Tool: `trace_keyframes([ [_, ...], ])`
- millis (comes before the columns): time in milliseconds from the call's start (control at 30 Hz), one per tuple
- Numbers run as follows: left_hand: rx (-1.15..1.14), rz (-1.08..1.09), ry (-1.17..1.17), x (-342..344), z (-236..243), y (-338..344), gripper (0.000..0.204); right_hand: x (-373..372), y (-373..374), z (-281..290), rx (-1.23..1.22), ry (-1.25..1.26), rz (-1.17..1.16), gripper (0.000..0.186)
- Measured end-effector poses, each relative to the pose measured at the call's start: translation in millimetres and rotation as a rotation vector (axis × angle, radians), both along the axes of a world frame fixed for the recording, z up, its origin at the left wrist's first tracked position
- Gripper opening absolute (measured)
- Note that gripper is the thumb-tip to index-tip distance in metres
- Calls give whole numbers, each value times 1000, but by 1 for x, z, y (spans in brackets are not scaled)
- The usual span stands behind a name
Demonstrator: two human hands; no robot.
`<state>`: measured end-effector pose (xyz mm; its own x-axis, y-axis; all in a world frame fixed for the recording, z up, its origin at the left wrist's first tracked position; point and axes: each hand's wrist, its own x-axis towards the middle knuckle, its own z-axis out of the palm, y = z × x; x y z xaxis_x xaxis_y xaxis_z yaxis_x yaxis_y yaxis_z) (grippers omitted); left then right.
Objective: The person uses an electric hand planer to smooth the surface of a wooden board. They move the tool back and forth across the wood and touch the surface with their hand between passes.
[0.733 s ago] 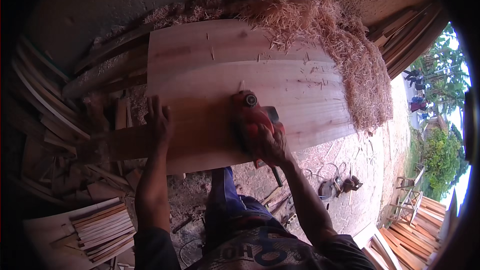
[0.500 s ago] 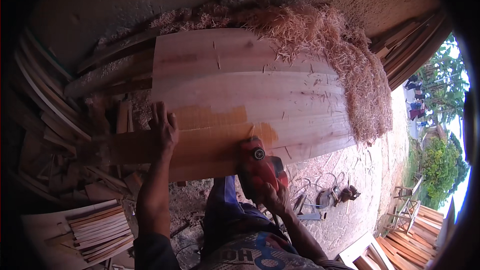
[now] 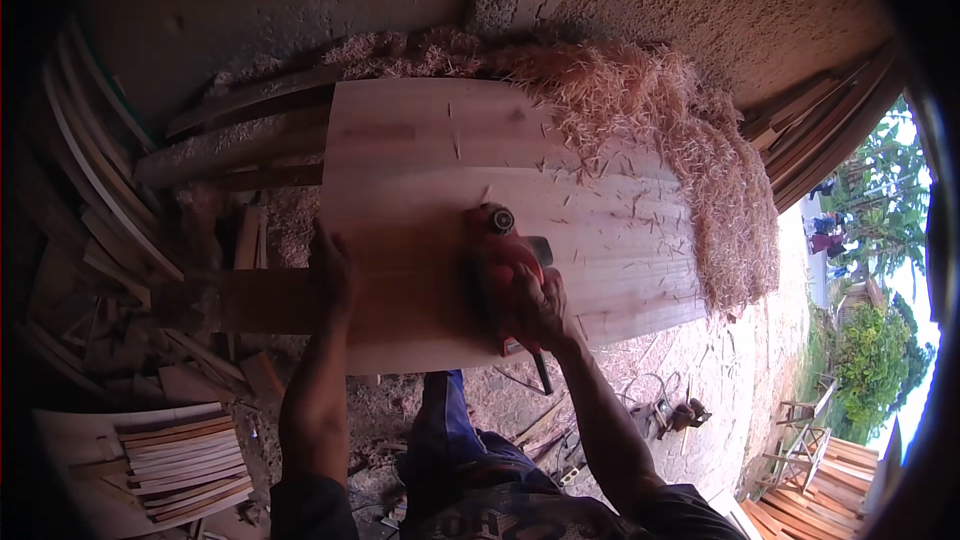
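A wide, pale wooden panel lies in front of me, faintly banded with pinkish-brown grain. My right hand is wrapped round the handle of a red electric planer, which sits on the panel's near middle part. A dark cord or tube end hangs from the planer over the near edge. At the panel's left edge rests my left hand, fingers stretched away from me; it is in shadow, so its exact contact is hard to make out.
Curly wood shavings are heaped along the panel's far and right sides. Long boards stick out on the left. Stacked wood strips lie at lower left. Tools lie on the floor at right, and a rough wall stands behind.
The planer and my right hand have moved away from me, from the near edge toward the panel's middle. An orange patch on the panel no longer shows. My left hand stays at the left edge.
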<state>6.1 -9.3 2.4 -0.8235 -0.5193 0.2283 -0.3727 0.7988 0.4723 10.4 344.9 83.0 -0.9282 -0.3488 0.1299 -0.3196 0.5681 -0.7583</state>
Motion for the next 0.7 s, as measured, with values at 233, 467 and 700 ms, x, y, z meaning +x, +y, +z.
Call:
trace_keyframes([
  [233, -109, 20, -11, -4, -11, 13, 55, 161, 13, 44, -136, -624, -310, 50],
  [467, -2, -46, 11, -5, -6, 8, 53, -114, -61, 12, 157, -68, 32, 60],
  [700, -81, -60, 39, -6, -22, 3, 54, -50, 9, -12, 259, 364, 116, 80],
])
